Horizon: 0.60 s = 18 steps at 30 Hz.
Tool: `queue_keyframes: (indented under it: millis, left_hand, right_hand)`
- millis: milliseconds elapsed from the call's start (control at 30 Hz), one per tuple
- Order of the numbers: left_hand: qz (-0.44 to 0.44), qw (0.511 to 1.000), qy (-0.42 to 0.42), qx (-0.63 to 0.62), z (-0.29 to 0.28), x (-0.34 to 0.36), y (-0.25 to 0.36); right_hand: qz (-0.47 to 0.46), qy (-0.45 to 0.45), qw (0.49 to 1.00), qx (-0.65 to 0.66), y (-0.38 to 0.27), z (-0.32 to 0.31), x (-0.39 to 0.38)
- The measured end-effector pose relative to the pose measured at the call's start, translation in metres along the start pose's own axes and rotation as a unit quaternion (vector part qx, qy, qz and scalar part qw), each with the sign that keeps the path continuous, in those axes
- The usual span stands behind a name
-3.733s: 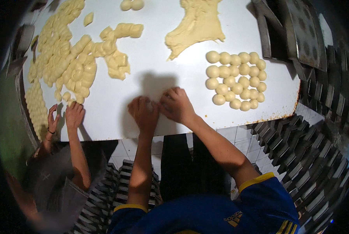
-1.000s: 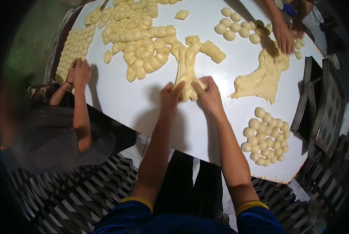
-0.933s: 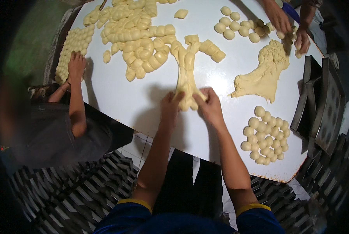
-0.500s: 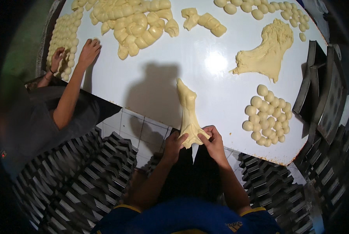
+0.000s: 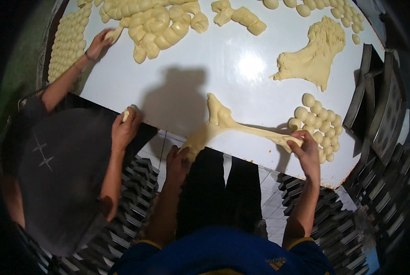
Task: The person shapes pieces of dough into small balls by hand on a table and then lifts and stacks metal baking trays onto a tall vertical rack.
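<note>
L grip (image 5: 177,162) at surface's (image 5: 255,105) near edge: fingers partly hidden by stretched dough (image 5: 221,120), hold unclear. R grip (image 5: 305,149): some fingertips under dough; covers pt of ball cluster (image 5: 323,126) nr R corner. Far edge out of frame, cutting dough pile (image 5: 161,27) & far balls (image 5: 303,10).

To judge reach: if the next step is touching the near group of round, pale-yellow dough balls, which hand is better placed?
Probably the right hand: it is beside the round, pale-yellow dough balls, though gripping the stretched, pale-yellow dough. The left hand also grips this dough, but farther left.
</note>
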<state>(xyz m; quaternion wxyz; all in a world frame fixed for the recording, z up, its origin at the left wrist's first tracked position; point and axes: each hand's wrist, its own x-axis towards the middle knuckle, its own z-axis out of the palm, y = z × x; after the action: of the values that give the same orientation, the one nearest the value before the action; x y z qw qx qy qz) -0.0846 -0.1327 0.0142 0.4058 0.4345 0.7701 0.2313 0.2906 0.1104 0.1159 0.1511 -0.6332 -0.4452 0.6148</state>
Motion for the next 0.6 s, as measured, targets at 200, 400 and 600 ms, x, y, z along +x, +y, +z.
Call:
queue_keyframes:
  millis: [200, 400, 600]
  left_hand:
    - [-0.154, 0.970, -0.001, -0.189, 0.014, -0.021, -0.011]
    - [0.026, 0.999, -0.042, -0.015, 0.015, -0.034, -0.053]
    - [-0.364, 0.792, -0.012, -0.489, 0.014, -0.012, 0.037]
  right_hand:
    - [-0.090, 0.042, 0.992, -0.078, -0.073, -0.050, 0.000]
    - [-0.283, 0.394, 0.869, -0.101, -0.106, -0.108, -0.006]
    - [-0.617, 0.407, 0.671, -0.060, -0.143, 0.003, 0.034]
